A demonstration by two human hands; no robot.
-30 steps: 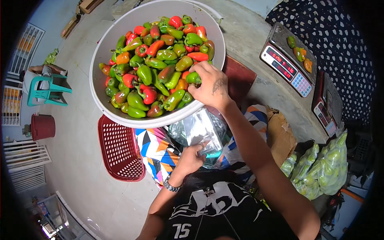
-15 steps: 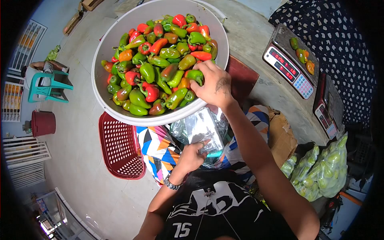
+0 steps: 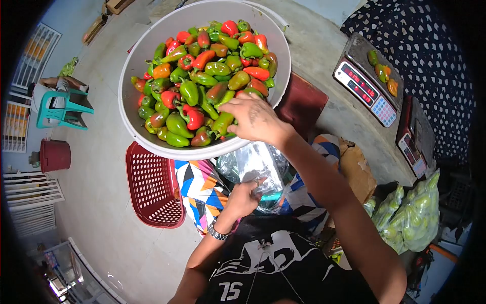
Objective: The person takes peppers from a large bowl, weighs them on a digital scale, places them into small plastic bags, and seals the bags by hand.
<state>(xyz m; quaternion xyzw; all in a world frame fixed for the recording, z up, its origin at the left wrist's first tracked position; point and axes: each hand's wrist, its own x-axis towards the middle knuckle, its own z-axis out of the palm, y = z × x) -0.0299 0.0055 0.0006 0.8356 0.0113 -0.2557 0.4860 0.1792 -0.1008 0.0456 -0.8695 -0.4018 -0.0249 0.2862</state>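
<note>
A large pale round tub (image 3: 129, 114), heaped with red, green and orange peppers (image 3: 190, 92), stands in front of me. My right hand (image 3: 258, 120) is over the tub's near right side, its fingers bent and apart at a green pepper (image 3: 221, 123). I see no pepper lifted in it. Low in front of my shirt, my left hand (image 3: 243, 199) grips the edge of a stack of clear plastic bags (image 3: 258, 164). Part of that hand's grip is hidden by the glossy plastic.
A red perforated basket (image 3: 152, 187) sits left of my legs. On the right ledge, a digital scale (image 3: 362, 83) bears several peppers, beside a second scale (image 3: 412, 142). Bagged green produce (image 3: 412, 218) lies below. A teal stool (image 3: 63, 111) is far left.
My right hand has shifted left and toward me over the peppers, away from the green pepper it was touching at the right. My left hand stays on the plastic bags.
</note>
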